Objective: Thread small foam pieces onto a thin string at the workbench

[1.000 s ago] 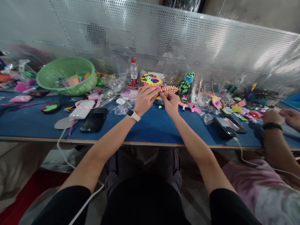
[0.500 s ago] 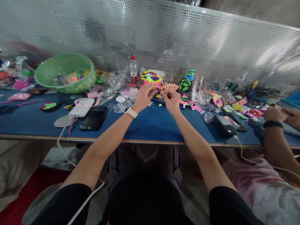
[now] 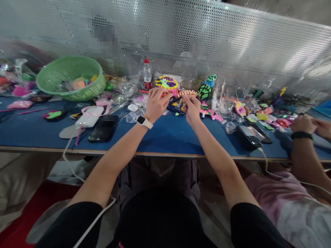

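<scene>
My left hand [image 3: 156,106], with a watch [image 3: 144,121] on its wrist, is closed, fingers and thumb drawn together beside a pink clay-like piece [image 3: 174,92]. Whatever lies between its fingertips is hidden. Just behind stands a colourful round piece [image 3: 167,82] with a yellow scalloped edge and purple inside. My right hand [image 3: 191,107] is pinched shut in front of a peach-coloured knobbly strip [image 3: 188,93]; what it grips is too small to make out. Between the hands lies a dark blue piece [image 3: 173,107], partly covered. Green-and-black shapes [image 3: 205,91] stand right of the strip.
A green basket [image 3: 71,74] holding coloured packs stands at the left. A bottle [image 3: 147,75] is by the perforated metal panel. Phones [image 3: 103,128], a white power bank [image 3: 89,117] and cables lie nearby. Another person's hands [image 3: 303,124] are at the far right.
My hands have moved apart. The left has turned, so the watch face shows, and its fingers reach toward the pink piece. The right has shifted slightly right, still pinched.
</scene>
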### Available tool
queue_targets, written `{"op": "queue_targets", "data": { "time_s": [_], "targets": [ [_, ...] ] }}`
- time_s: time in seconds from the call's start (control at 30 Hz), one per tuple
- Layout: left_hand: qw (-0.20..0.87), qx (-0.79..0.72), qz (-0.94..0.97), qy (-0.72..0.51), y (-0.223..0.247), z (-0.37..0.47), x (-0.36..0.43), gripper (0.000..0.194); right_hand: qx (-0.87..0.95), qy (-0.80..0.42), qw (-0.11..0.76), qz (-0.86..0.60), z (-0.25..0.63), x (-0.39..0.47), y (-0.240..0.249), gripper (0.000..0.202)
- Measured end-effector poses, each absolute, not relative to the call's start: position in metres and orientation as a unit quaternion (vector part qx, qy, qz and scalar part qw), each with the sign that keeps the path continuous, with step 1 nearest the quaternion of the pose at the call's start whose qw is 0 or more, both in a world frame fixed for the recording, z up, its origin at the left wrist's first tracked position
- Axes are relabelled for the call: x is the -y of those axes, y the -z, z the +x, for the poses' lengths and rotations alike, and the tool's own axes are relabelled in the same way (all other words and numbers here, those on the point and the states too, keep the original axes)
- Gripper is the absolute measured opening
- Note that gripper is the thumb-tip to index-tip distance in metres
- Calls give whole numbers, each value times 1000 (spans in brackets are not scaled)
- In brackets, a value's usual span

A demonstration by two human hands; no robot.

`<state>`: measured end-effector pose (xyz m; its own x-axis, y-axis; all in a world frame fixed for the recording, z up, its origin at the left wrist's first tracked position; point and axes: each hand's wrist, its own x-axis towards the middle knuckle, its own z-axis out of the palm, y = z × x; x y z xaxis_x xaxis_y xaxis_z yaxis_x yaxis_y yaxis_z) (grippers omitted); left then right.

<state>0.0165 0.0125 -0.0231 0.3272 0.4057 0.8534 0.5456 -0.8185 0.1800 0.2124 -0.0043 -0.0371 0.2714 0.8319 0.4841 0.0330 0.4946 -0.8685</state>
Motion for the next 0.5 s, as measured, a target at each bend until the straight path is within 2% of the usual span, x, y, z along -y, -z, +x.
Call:
{"op": "queue_targets", "data": {
  "time_s": [0.2,0.37,0.5],
  "targets": [
    [85,285,-833,466,25,20,-11,28,604,-352,610,-373,213,11,31,60],
    [89,288,-825,478,25,19,-11,27,609,-394,596,-346,210,17,29,59],
    [60,296,-826,477,26,18,-13,23,623,-379,585,-355,207,18,32,59]
  ]
}}
